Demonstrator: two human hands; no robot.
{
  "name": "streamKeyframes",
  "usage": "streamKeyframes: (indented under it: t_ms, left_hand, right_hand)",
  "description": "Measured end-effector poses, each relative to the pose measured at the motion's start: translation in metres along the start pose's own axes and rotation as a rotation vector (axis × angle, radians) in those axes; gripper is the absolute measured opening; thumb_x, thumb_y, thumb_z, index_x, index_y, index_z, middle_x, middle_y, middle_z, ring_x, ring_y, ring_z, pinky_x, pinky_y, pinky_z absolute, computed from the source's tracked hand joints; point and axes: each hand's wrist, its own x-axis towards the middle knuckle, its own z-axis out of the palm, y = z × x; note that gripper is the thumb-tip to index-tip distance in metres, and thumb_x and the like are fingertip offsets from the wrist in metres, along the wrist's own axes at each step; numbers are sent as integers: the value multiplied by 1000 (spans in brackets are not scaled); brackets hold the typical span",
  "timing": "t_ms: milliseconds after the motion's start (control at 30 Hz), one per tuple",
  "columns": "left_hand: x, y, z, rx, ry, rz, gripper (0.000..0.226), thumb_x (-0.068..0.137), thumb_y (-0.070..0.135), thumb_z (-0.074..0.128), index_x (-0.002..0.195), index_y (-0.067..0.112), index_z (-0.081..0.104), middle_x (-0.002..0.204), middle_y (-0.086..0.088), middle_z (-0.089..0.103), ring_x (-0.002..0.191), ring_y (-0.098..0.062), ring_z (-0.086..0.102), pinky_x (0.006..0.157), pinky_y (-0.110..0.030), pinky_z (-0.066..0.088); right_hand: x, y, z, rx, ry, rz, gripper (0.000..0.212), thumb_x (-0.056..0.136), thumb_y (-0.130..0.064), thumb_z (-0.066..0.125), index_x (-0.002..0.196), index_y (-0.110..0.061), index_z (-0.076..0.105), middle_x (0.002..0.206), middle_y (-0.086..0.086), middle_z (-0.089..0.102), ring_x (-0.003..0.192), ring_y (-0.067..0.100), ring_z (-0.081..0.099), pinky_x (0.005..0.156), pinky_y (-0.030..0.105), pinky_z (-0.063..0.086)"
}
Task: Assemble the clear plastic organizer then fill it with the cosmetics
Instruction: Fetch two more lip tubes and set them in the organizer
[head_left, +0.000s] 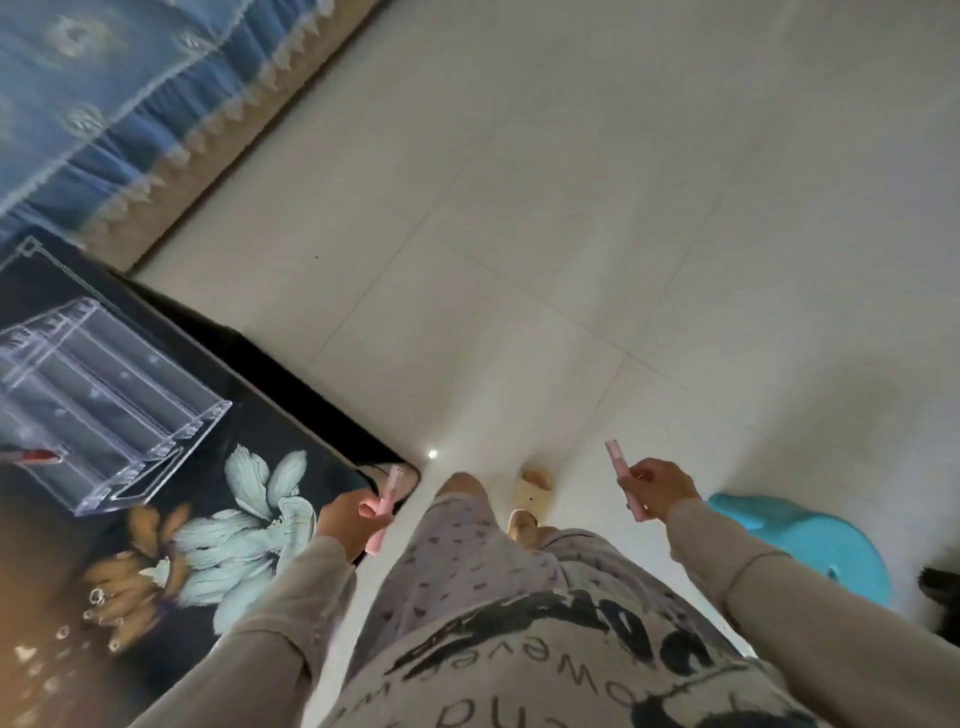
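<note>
The hard tiled floor (571, 208) fills most of the room, and anything dropped on it would probably roll away or crack. At eight o'clock stands the dark flowered table (291, 415), its corner close to the person's left leg; a careless turn could bump it. On it, at nine o'clock, sits the clear organizer (104, 374), put together and upright, with one red stick (39, 455) lying in a front slot at the far left. It looks light, so a clumsy push while loading could slide or tip it. The blue stool (821, 545) at four o'clock is just beside the right arm, something to trip on when stepping back.

The left hand (348, 519), at seven o'clock over the table corner, has its fingers curled round a pink tube (393, 483). The right hand (657, 491), at five o'clock over bare floor, pinches a second pink tube (618, 462). That one I'd worry about: a loose pinch, well apart from the organizer, and nothing under it.
</note>
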Motion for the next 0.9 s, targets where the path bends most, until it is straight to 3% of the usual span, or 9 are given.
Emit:
streamKeyframes:
  t_ms: [133, 233, 333, 400, 467, 567, 633, 733, 900]
  left_hand:
    - [-4, 3, 12, -124, 25, -108, 28, 84, 18, 64, 108, 4, 63, 110, -15, 69, 102, -27, 63, 90, -31, 44]
    - [3, 7, 13, -170, 25, -198, 27, 84, 20, 64, 105, 3, 64, 110, -16, 69, 103, -29, 63, 88, -32, 45]
    - [17, 15, 4, -262, 44, -250, 25, 83, 19, 65, 103, 4, 65, 107, -14, 70, 101, -28, 63, 82, -27, 44]
    - [31, 27, -11, -297, 47, -251, 21, 83, 21, 64, 99, 8, 67, 103, -11, 71, 98, -26, 64, 77, -24, 41]
    - [48, 40, -33, -316, 50, -251, 6, 83, 23, 62, 82, 20, 67, 90, -7, 70, 95, -25, 65, 71, -23, 40]
    - [75, 60, -74, -336, 104, -244, 31, 84, 24, 59, 57, 29, 45, 72, 1, 58, 88, -26, 62, 68, -23, 35]
    - [89, 75, -108, -366, 137, -220, 31, 85, 25, 59, 58, 27, 44, 65, 6, 54, 80, -23, 57, 68, -23, 34]
    - [111, 85, -146, -436, 147, -176, 17, 83, 23, 60, 68, 22, 51, 68, 5, 55, 75, -19, 53, 63, -23, 35]
    - [133, 87, -186, -556, 206, -209, 8, 82, 21, 62, 76, 16, 59, 75, 0, 58, 74, -22, 54, 70, -23, 38]
  right_hand:
    - [33, -40, -36, -55, -17, -89, 13, 86, -18, 57, 90, -7, 63, 78, 9, 64, 79, 28, 63, 82, 33, 50]
    - [56, -70, -50, -140, -23, -120, 11, 86, -22, 57, 81, -13, 61, 72, 5, 64, 70, 23, 59, 72, 27, 48]
    - [75, -100, -57, -243, -33, -124, 16, 87, -28, 54, 78, -16, 59, 61, -6, 58, 57, 8, 53, 53, 19, 37]
    - [85, -120, -60, -254, -33, -112, 19, 87, -27, 53, 72, -16, 59, 58, -7, 58, 56, 7, 54, 51, 19, 38]
    - [92, -142, -64, -258, -41, -92, 23, 87, -25, 52, 66, -17, 56, 58, -4, 59, 61, 15, 59, 58, 24, 48]
    - [102, -178, -72, -296, -51, -76, 16, 87, -21, 54, 81, -9, 63, 71, 5, 64, 75, 24, 60, 77, 32, 50]
    - [110, -204, -75, -308, -34, -89, 20, 87, -19, 56, 94, -3, 66, 84, 13, 68, 83, 28, 62, 83, 34, 48]
    - [119, -244, -78, -323, -15, -114, 22, 87, -16, 57, 98, 1, 66, 99, 20, 70, 96, 35, 63, 87, 35, 46]
    - [133, -315, -79, -368, 1, -178, 23, 86, -16, 57, 100, 1, 66, 100, 20, 70, 97, 35, 63, 85, 33, 46]
